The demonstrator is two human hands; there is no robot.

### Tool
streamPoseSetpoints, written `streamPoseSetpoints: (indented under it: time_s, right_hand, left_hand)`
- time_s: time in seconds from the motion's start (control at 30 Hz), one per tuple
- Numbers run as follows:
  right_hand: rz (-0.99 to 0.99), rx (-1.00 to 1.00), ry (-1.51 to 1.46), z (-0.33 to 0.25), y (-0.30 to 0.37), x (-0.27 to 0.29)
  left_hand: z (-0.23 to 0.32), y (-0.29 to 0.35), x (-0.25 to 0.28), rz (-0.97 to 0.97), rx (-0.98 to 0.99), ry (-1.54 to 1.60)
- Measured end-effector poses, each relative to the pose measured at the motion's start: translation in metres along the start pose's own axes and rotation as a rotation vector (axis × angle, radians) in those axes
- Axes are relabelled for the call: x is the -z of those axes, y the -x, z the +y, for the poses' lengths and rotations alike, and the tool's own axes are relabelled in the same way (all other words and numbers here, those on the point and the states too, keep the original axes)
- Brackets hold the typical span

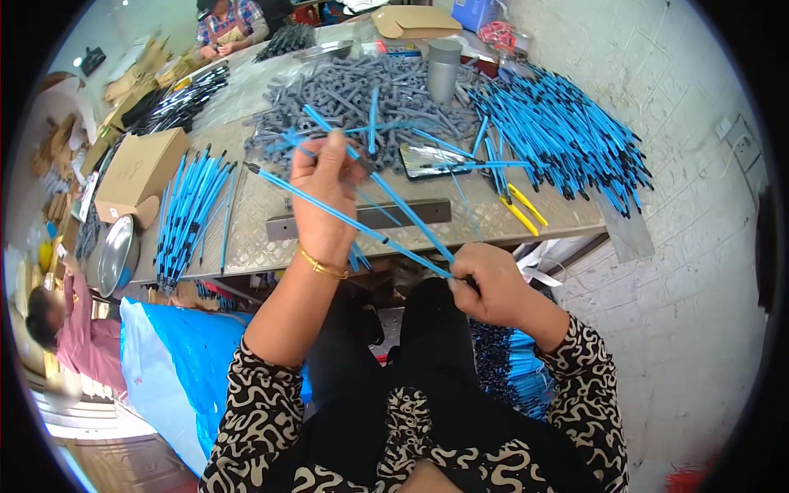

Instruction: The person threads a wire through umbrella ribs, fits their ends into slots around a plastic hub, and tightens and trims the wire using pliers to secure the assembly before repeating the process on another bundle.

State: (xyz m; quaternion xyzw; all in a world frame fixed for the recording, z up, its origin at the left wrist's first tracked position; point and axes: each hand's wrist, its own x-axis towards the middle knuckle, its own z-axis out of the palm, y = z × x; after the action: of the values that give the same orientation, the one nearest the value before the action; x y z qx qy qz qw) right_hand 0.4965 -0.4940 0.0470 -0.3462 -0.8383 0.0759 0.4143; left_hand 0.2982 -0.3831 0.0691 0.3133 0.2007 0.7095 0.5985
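Thin blue rods (pixel 329 209) with black tips and bands converge in my right hand (pixel 491 283), which is closed around their near ends. One rod crosses in front of my left wrist, its dark tip out to the left. Another slants up past the fingers of my left hand (pixel 323 197). That hand is raised over the table edge, thumb up and fingers curled round a blue rod; the fingertips are partly blurred. Below and behind it lies a dark metal bar (pixel 403 213) along the table edge. Yellow-handled pliers (pixel 523 215) rest to the right.
Grey tubular parts (pixel 329 90) are heaped mid-table beside a grey cup (pixel 444 72). Many blue rods (pixel 567 123) are piled right, more (pixel 193 214) left. A cardboard box (pixel 140 174), metal bowl (pixel 117 255) and blue sack (pixel 177 353) stand left. Two people (pixel 230 29) work nearby.
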Motion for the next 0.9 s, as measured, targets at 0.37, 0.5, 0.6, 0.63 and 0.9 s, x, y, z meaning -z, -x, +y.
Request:
streamPoseSetpoints:
  time_s: [0.37, 0.5, 0.6, 0.63, 0.9]
  right_hand:
    - [0.045, 0.133, 0.144, 0.019, 0.023, 0.010]
    - [0.084, -0.092, 0.240, 0.025, 0.033, 0.023]
    - [-0.136, -0.700, -0.396, 0.033, 0.026, 0.026]
    - [-0.116, -0.594, -0.180, 0.048, 0.024, 0.030]
    - [-0.273, -0.328, 0.843, 0.183, -0.012, 0.069]
  left_hand:
    - [0.020, 0.027, 0.001, -0.057, -0.089, -0.323]
    - [0.023, 0.036, 0.014, -0.178, -0.011, -0.501]
    - [0.027, 0.048, -0.002, -0.116, 0.096, -0.129]
    - [0.032, 0.053, -0.010, -0.088, 0.149, 0.064]
    - [0.066, 0.081, -0.008, -0.544, 0.464, 0.214]
